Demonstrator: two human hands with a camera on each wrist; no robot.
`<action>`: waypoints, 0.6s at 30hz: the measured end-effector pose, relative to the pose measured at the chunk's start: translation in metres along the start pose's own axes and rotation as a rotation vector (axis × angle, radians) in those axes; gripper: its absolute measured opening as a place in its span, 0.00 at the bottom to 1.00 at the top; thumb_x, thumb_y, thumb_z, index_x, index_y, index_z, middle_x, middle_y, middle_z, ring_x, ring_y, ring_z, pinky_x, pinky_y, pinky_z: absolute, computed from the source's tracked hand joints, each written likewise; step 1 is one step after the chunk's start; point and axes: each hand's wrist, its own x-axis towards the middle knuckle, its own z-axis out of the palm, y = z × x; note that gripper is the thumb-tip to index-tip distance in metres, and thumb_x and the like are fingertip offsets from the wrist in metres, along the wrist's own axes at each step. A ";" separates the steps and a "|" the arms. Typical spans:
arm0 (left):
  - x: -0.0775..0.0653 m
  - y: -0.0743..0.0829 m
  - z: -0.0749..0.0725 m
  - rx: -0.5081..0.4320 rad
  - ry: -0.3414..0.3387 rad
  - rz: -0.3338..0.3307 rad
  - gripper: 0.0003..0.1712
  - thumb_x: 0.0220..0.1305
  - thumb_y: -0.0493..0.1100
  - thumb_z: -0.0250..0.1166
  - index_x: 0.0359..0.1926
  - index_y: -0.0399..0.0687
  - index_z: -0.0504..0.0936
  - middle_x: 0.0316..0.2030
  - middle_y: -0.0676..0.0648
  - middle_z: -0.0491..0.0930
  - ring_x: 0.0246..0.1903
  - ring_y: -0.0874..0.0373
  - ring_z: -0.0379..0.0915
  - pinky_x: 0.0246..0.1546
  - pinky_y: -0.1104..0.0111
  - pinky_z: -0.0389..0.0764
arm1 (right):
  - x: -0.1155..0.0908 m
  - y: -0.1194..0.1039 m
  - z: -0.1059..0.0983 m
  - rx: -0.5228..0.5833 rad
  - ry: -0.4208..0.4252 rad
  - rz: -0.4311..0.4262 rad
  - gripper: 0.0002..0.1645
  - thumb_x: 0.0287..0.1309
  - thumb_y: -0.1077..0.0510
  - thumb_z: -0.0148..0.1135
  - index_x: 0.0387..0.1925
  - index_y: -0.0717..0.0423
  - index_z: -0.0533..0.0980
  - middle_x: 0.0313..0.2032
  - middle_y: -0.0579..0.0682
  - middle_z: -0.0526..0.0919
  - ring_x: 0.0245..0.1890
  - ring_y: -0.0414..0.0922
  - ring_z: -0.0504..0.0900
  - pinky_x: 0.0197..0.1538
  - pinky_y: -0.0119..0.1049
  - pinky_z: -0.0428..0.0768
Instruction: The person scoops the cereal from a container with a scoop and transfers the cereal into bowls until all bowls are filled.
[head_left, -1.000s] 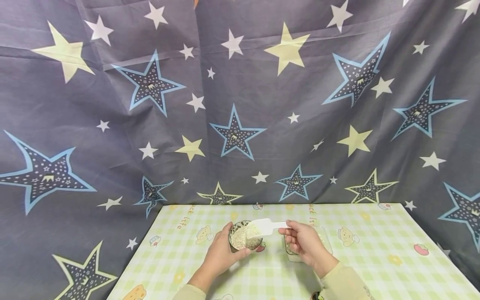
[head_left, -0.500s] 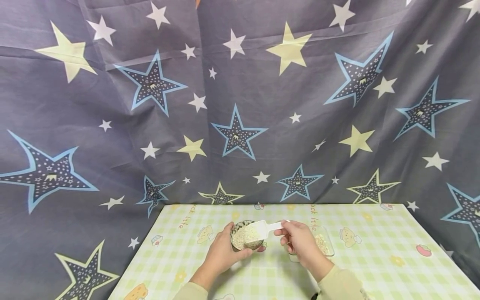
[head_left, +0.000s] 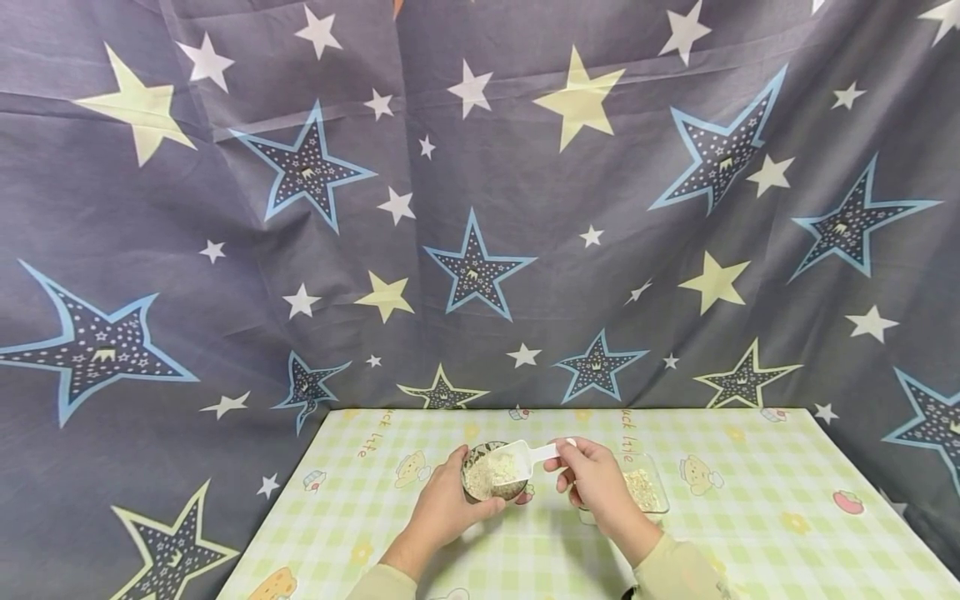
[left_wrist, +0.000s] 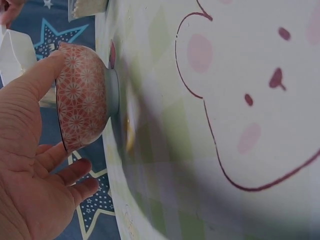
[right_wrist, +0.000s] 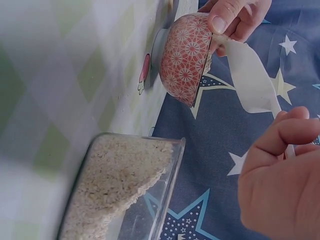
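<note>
My left hand (head_left: 444, 500) grips a small bowl by its rim, thumb on one side and fingers on the other. Red-and-white flower print covers the outside of the bowl (left_wrist: 82, 92), and its foot meets or nearly meets the cloth. Pale oat-like flakes (head_left: 477, 477) fill much of it. Pinched by its handle in my right hand (head_left: 602, 490) is a white plastic scoop (head_left: 519, 457). The scoop's mouth tilts over the bowl's right side, with flakes in it. Whether it touches the flakes below is unclear.
A clear rectangular container (right_wrist: 175, 156) of similar flakes stands under and beyond my right forearm. Green-checked cloth with cartoon prints (head_left: 750, 517) covers the table. Behind its far edge hangs a dark curtain (head_left: 525, 250) with stars.
The scoop has shifted slightly left and tipped further over the bowl. My right hand moved left with it, exposing more of the clear container. My left hand keeps holding the bowl.
</note>
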 end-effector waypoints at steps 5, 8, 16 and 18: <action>0.000 0.000 0.000 0.009 0.004 0.002 0.68 0.50 0.66 0.84 0.80 0.36 0.61 0.68 0.30 0.77 0.65 0.32 0.77 0.63 0.38 0.82 | -0.001 0.000 0.001 -0.008 0.016 -0.018 0.16 0.79 0.55 0.55 0.53 0.61 0.83 0.29 0.46 0.88 0.19 0.38 0.76 0.16 0.28 0.66; 0.001 0.000 0.001 0.014 0.004 -0.003 0.68 0.50 0.67 0.84 0.81 0.37 0.61 0.68 0.30 0.77 0.65 0.32 0.77 0.63 0.38 0.82 | -0.001 0.000 0.000 -0.017 0.021 -0.027 0.17 0.79 0.55 0.55 0.54 0.63 0.83 0.29 0.46 0.87 0.19 0.38 0.76 0.16 0.28 0.65; 0.003 -0.001 0.001 0.027 0.009 -0.008 0.68 0.50 0.67 0.84 0.80 0.38 0.62 0.68 0.30 0.77 0.64 0.32 0.77 0.63 0.38 0.82 | -0.002 0.000 -0.004 -0.034 0.007 -0.054 0.18 0.80 0.56 0.55 0.54 0.67 0.82 0.30 0.48 0.87 0.20 0.39 0.76 0.15 0.26 0.61; 0.003 -0.002 0.002 0.027 0.010 -0.014 0.68 0.50 0.67 0.83 0.80 0.39 0.62 0.68 0.31 0.77 0.65 0.32 0.77 0.63 0.39 0.82 | -0.003 0.000 -0.004 -0.054 0.011 -0.070 0.17 0.79 0.56 0.56 0.53 0.66 0.82 0.31 0.49 0.87 0.20 0.39 0.76 0.16 0.26 0.62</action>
